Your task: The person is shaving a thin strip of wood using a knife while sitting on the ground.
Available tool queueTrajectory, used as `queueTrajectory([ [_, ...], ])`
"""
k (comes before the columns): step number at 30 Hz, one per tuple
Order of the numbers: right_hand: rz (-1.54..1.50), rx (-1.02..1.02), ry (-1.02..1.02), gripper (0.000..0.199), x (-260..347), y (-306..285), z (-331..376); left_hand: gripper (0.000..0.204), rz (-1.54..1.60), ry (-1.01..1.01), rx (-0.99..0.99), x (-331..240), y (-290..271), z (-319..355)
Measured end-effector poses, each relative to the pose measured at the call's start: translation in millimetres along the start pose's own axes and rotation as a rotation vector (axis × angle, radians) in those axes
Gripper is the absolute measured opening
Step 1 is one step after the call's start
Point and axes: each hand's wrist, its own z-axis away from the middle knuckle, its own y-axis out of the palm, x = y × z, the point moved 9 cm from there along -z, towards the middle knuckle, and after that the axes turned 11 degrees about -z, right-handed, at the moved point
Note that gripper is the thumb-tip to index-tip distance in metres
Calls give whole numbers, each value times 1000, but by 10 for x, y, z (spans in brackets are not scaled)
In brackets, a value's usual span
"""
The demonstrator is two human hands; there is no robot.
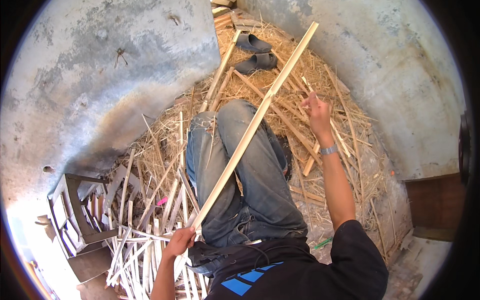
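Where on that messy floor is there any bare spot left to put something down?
Bare concrete lies left of the straw, beyond the wooden stool. Cut strips crowd the left hand; sticks and straw surround the right hand.

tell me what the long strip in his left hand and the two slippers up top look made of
Long strip: looks like split bamboo or pale wood, bare and matte, straw-coloured, held by the left hand. Slippers: probably rubber or foam, dark grey, smooth and dull.

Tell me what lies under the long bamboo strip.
The long bamboo strip, gripped by the left hand, crosses the jeans-clad legs and straw. Whatever lies beneath that straw is hidden.
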Motion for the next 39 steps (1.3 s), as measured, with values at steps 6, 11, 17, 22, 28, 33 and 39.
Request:
queueTrajectory([
  [6, 198, 248, -6, 56, 378, 336, 606, 54, -253, 102, -142, -764, 131, -315],
  [11, 402, 489, -121, 55, 535, 688, 1174, 54, -246, 126, -173, -1494, 351, -691],
  [17, 634, 592, -188, 60, 527, 866, 1550, 54, -290, 209, -253, -1829, 434, -970],
  [22, 706, 500, -176, 62, 445, 844, 1304, 55, -406, 172, -289, -1875, 415, -849],
  [28, 706, 449, -177, 65, 267, 726, 735, 56, -455, 58, -170, -1448, 300, -277],
  [33, 703, 437, -199, 67, 132, 816, 593, 56, -385, 63, -233, -1052, 155, 84],
  [39, 697, 276, -50, 71, -358, 179, -98, 55, -364, -30, -226, -509, -87, 562],
])
